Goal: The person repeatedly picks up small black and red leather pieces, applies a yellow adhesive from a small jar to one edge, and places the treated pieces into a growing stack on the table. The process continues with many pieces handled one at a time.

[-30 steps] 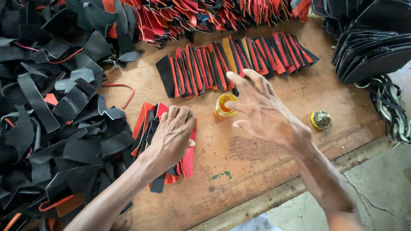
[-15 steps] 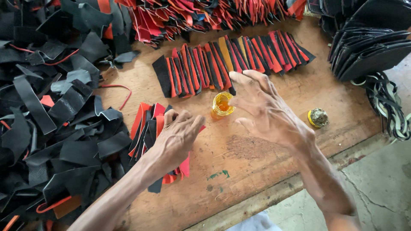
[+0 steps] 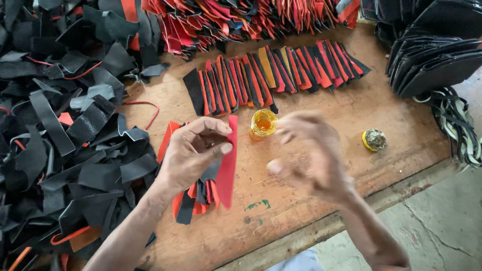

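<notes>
1. Head view, left side: the left hand [image 3: 193,150] is curled, its thumb and fingers pinching the top of a red strip [image 3: 227,163] that stands on edge, lifted off the small stack of red and black strips [image 3: 193,200] under the palm.
2. The red strip runs from the fingertips down toward the near side of the wooden board [image 3: 311,211]; its lower end hangs over the stack's right edge, with bare wood just to its right.
3. Head view, middle: the right hand [image 3: 309,160] is blurred, fingers spread and loosely bent, holding nothing that can be seen; whether it touches anything cannot be told.
4. A small open jar of orange glue [image 3: 262,124] stands on the board just beyond the right hand and just right of the strip's upper end, near both hands.
5. A round yellow lid [image 3: 374,139] lies well to the right of the jar, with bare wood around it.
6. Beyond the jar a fanned row of red and black strips [image 3: 276,75] lies edge over edge across the board; a narrow band of bare wood separates it from the jar.
7. Left edge: a heap of black scraps [image 3: 60,135] crowds up against the stack under the left hand.
8. Top right: a pile of black curved pieces [image 3: 432,60] overhangs the board's corner.
9. Near edge: the board ends at a grey concrete floor [image 3: 442,221]; the widest bare wood lies between the stack and this edge
</notes>
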